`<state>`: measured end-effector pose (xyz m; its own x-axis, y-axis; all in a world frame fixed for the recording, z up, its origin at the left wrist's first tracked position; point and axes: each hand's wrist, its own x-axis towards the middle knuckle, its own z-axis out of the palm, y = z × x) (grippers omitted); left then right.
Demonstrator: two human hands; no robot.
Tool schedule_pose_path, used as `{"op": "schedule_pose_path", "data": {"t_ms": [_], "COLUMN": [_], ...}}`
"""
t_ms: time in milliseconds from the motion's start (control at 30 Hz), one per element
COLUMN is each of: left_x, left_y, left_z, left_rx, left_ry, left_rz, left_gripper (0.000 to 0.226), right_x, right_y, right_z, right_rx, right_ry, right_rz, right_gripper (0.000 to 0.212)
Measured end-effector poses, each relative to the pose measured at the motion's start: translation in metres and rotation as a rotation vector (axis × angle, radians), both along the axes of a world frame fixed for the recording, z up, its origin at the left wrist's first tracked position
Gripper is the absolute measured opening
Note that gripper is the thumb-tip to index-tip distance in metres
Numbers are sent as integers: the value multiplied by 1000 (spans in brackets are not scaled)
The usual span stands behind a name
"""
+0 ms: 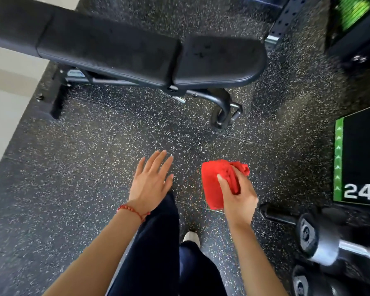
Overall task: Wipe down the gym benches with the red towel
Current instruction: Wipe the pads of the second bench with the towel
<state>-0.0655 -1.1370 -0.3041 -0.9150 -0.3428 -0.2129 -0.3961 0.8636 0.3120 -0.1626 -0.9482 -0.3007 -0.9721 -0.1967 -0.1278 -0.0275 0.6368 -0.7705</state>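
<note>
Wall [2, 116]: pale, far left, meeting the floor along a slanted edge; it closes off that side.

Floor [83, 167]: dark speckled rubber, bare between the person and the bench; enough open room to step forward.

Bench [120, 45]: black padded, lying across the upper view from left to right, back pad and seat pad [218, 60] split by a narrow gap. Its frame and wheel [219, 118] stand on the floor below the seat end. Both long edges look reachable from where the person stands; the near one faces them.

Left hand [151, 182]: empty, fingers spread apart, palm down, hovering over the floor, touching nothing. Probably held out for balance or ready to brace on the pad. A red string bracelet [130, 209] sits at the wrist.

Dark trousers [156, 242] and a pale shoe [191, 237]: below the hands, mid-stride by the look of it.

Right hand [237, 195]: fingers closed around the red towel [214, 184], which is bunched and folded, well apart from the bench. Wiping appears not yet begun.

Dumbbells [316, 238]: lower right, close beside the right arm; a snag risk on that side.

Black box with green trim [359, 159]: right edge, marked "24"; it narrows the room there.
</note>
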Motion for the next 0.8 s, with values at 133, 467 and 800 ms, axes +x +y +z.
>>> {"op": "schedule_pose_path", "data": {"t_ms": [133, 467, 800], "left_x": [-37, -128, -215], "left_y": [-45, -126, -128], "left_z": [1, 5, -14], "left_rx": [1, -17, -33], "left_ry": [15, 68, 26], "left_rz": [-43, -160, -102], "left_gripper": [45, 44, 45], "right_x": [-28, -111, -223], "right_y": [-40, -126, -128], "right_z": [-1, -1, -18], "right_rx": [11, -66, -80], "right_ry": [15, 69, 43], "right_rz": [-44, -145, -201], "right_gripper": [41, 47, 50]}}
